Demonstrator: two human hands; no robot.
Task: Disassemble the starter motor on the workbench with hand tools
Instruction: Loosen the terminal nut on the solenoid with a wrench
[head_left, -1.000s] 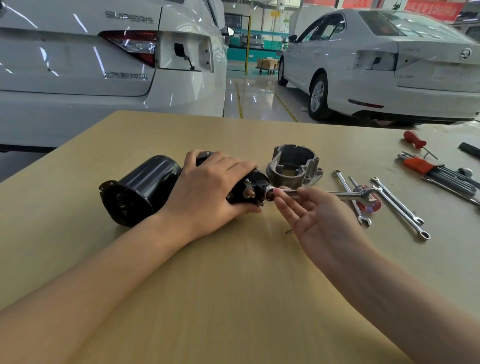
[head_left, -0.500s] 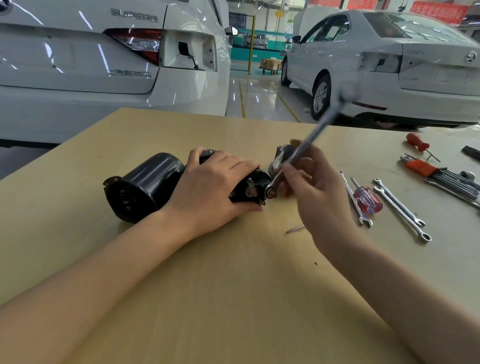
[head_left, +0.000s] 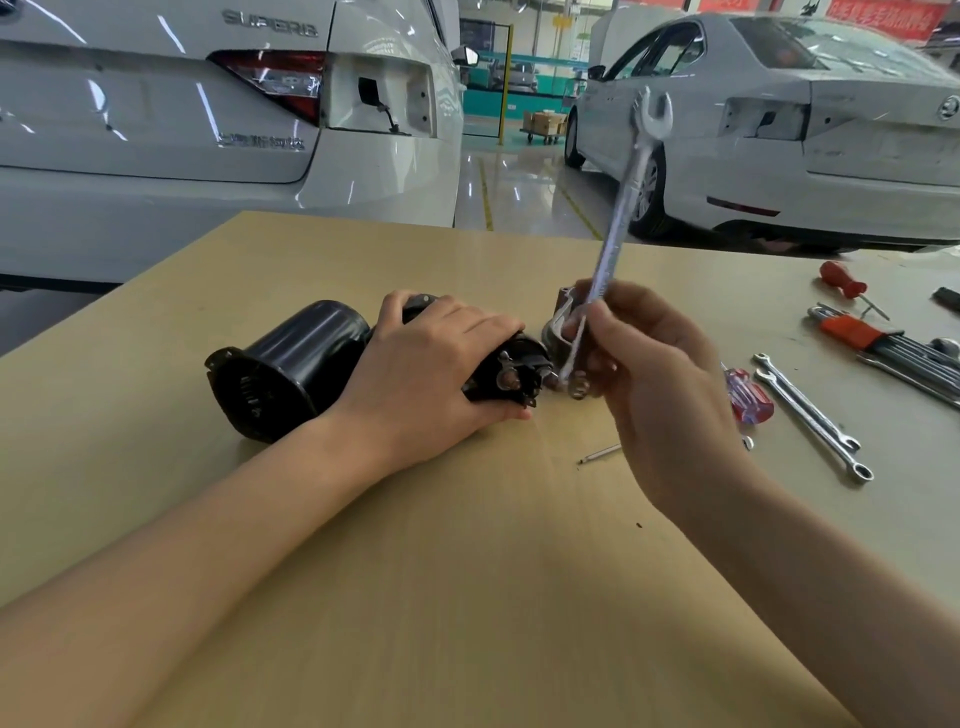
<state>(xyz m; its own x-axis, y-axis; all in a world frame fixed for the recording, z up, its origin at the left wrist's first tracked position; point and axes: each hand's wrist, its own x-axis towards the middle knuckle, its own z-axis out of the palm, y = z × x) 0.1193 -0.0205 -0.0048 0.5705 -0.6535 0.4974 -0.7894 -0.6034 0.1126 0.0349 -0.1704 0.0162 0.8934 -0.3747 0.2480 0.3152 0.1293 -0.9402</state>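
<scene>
background: garage floor ahead of me, two white cars (head_left: 218, 130) parked behind the bench, tail ends facing me.
surface: tan wooden workbench (head_left: 467, 571) filling the lower view.
starter motor (head_left: 291, 369): black cylinder lying on its side left of centre, open end toward me, terminal end pointing right.
left hand (head_left: 436, 374): laid over the motor's right half, fingers curled round it, clamped.
right hand (head_left: 660, 384): just right of the motor, fingers pinched tight on the wrench shaft.
wrench (head_left: 618, 234): nearly upright, open end up top, lower end at the motor's terminal stud.
grey housing (head_left: 558, 322): behind my right hand, mostly hidden.
spare tools: two spanners (head_left: 810, 415), red-handled screwdriver (head_left: 748, 397), hex key set (head_left: 883, 345) on the right.
small pin (head_left: 600, 453): loose on the bench near my right wrist.
</scene>
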